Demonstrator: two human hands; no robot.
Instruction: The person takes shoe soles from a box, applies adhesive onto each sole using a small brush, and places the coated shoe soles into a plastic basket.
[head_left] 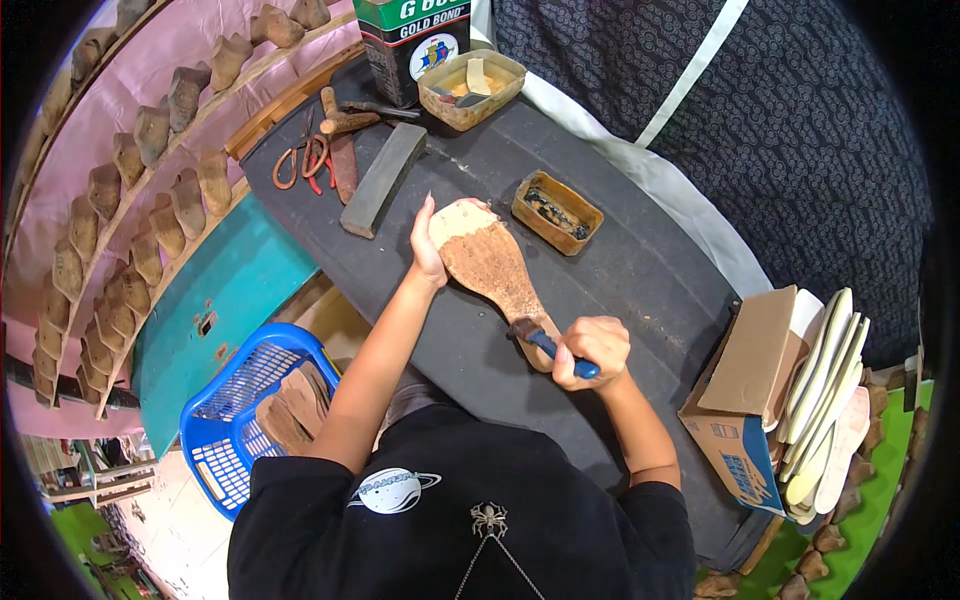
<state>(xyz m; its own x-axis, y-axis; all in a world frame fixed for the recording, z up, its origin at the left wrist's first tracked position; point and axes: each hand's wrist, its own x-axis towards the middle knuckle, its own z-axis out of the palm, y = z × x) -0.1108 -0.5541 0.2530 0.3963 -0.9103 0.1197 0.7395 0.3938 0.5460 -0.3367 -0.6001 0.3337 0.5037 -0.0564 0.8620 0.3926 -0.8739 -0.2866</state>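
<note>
My left hand (427,248) grips the edge of a brown shoe sole (488,265) at its wide end, thumb along the rim. The sole has a pale patch across the toe and a rough, fibrous brown surface below it. My right hand (597,350) is closed round the blue handle of a brush (545,342). The brush's dark head rests on the narrow part of the sole, toward the heel. Just beyond the sole, a small tan tub (558,212) holds dark, sticky-looking stuff.
Scissors (288,165), a hammer (338,122) and a grey block (384,180) lie on the dark table (640,310). Behind them stand a can (415,50) and a bin (472,90). A box (740,400) and stacked pale soles (825,390) are right; a blue basket (215,425) is left.
</note>
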